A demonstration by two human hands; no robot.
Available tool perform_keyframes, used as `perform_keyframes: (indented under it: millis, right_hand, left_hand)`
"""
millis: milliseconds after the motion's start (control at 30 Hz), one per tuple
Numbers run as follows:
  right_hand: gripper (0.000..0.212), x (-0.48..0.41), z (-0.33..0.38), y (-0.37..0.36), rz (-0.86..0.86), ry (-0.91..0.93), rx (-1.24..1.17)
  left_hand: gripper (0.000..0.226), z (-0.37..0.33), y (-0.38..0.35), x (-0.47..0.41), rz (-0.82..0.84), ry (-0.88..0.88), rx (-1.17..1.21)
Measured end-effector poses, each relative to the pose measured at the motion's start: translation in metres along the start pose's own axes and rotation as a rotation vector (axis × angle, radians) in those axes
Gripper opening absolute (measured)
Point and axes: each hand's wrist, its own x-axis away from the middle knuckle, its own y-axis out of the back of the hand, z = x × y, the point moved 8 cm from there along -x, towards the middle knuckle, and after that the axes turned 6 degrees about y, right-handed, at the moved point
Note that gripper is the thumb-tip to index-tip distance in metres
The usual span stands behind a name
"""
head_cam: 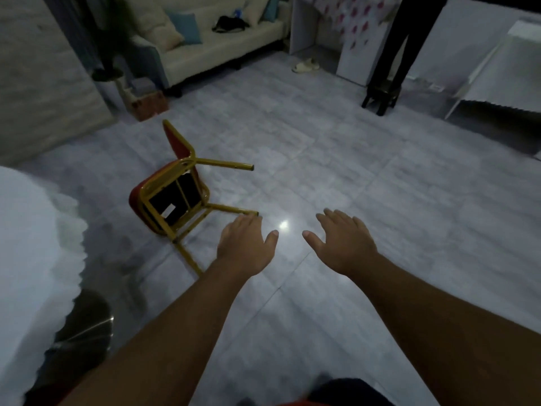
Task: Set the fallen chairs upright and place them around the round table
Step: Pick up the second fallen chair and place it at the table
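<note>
A red chair [172, 197] with a gold metal frame lies on its side on the grey tiled floor, left of centre, its legs pointing right and towards me. My left hand [246, 244] hovers palm down just beside the tip of the nearest leg, holding nothing. Further right, my right hand [342, 241] is spread open over bare floor. The round table [26, 244], covered in a white cloth with a scalloped hem, fills the left edge.
A cream sofa [210, 51] with cushions and a black bag stands at the back. A person's dark-clad legs [395, 45] stand on a small dark stool [380, 93] at the back right, beside white cloth-covered furniture [497, 74]. Slippers [306, 65] lie near the sofa.
</note>
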Motion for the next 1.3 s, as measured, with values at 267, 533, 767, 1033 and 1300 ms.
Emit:
perform_keyframes:
  millis: [267, 533, 767, 1033, 1300]
  right_hand:
    - [0.077, -0.169, -0.091, 0.023, 0.065, 0.057, -0.001]
    - [0.077, -0.375, -0.146, 0.068, 0.114, 0.182, 0.082]
    - [0.077, -0.568, -0.140, 0.092, 0.182, 0.251, 0.074]
    - [0.075, -0.775, -0.139, 0.129, 0.229, 0.367, 0.095]
    - [0.075, -0.971, -0.096, 0.161, 0.257, 0.632, 0.155]
  left_hand:
    - [0.069, -0.073, -0.011, -0.180, 0.025, 0.056, -0.020]
    - [0.070, -0.109, 0.013, -0.352, -0.020, 0.173, 0.042]
    - [0.071, -0.098, 0.046, -0.532, 0.001, 0.253, 0.080]
    - [0.071, -0.086, 0.097, -0.717, -0.016, 0.384, 0.100]
    - [0.071, -0.062, 0.150, -0.846, -0.127, 0.637, 0.208]
